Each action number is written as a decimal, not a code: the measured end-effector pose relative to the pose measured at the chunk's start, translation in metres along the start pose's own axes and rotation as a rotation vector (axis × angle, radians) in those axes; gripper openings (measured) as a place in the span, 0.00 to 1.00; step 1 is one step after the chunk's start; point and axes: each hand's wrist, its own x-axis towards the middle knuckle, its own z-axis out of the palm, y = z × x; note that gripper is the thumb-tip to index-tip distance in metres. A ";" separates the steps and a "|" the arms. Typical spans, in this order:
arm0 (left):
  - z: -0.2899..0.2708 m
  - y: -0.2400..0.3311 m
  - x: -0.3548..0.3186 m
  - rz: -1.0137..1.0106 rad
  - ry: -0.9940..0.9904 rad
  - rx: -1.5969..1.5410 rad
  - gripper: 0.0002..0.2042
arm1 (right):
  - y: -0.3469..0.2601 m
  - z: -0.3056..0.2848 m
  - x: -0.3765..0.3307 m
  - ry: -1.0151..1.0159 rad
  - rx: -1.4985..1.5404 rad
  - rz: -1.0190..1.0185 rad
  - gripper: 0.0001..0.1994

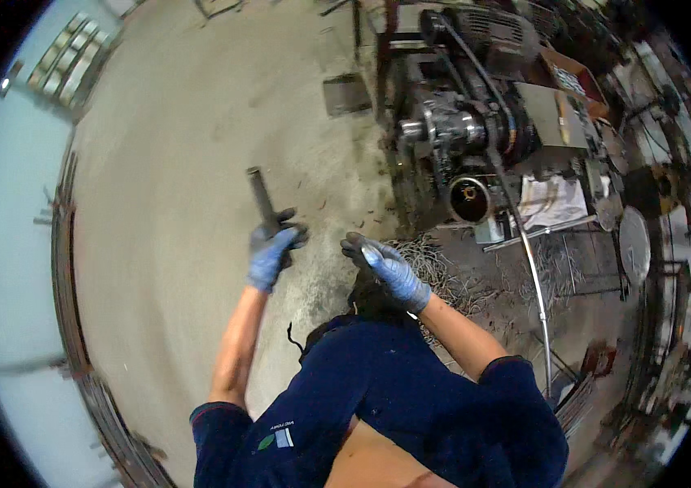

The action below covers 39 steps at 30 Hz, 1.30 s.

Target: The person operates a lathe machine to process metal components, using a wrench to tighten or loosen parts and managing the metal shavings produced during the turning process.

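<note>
My left hand (271, 250), in a blue glove with dark fingers, is closed around the lower end of a dark metal tube (261, 195). The tube points up and slightly left, away from my body, over the concrete floor. My right hand (386, 264), gloved alike, is held a short way to the right with its fingers pressed together. A pale, shiny patch shows by its thumb; whether that is a small piece or part of the glove is unclear. The two hands are apart.
To the right stands a greasy belt-driven machine (463, 126), with a long metal bar (534, 272) slanting down from it. Curly metal shavings (435, 264) lie below. A box of small parts (577, 80) sits behind. Long rods (69, 276) lie along the left wall.
</note>
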 end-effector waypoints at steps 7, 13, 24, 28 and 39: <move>0.073 0.032 0.049 0.190 -0.447 0.832 0.16 | -0.053 0.008 0.058 0.304 0.169 -0.336 0.29; 0.149 0.053 0.109 0.280 -1.132 0.914 0.23 | -0.104 -0.020 0.042 0.866 0.881 -0.567 0.20; 0.179 0.058 0.271 -0.141 -1.074 0.551 0.27 | -0.094 -0.097 0.006 1.003 1.104 -1.484 0.19; 0.211 0.037 0.285 -0.423 -1.123 0.552 0.22 | -0.097 -0.100 0.031 1.086 1.170 -1.565 0.17; 0.217 0.025 0.296 -0.450 -1.238 0.593 0.17 | -0.127 -0.115 0.052 1.657 1.211 -1.456 0.15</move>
